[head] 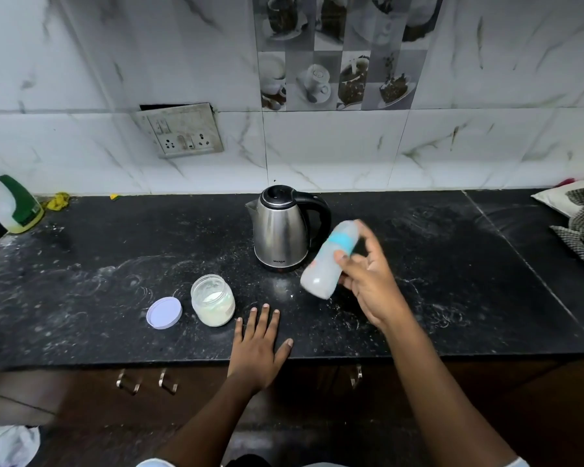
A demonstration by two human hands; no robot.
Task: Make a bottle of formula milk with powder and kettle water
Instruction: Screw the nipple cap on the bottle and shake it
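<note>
Tilting the feeding bottle [329, 259] on a slant, teat end up and away and base down toward the worktop [115, 298], the right hand [368, 281] holds it clear of the surface just beside the steel kettle [282, 230]; the blur on bottle and hand, the milky white fill and the blue collar in place suggest the powder and water are already in and the mix is being shaken. The right fingers [343, 256] are clamped on the bottle: the thumb lies across its near side below the blue collar, the others wrap round behind it and are mostly hidden, so the bottle sits in the crook of the hand with its base jutting out to the left of the palm. The left hand [258, 345] rests flat on the worktop at the front edge, fingers spread and holding nothing, likely steadying the body. Just left of it the powder jar [213, 303] stands open, and its pale lid [164, 312] lies beside it, probably left off because closing comes last. The kettle stands upright with its lid shut, handle turned to the right hand's side.
</note>
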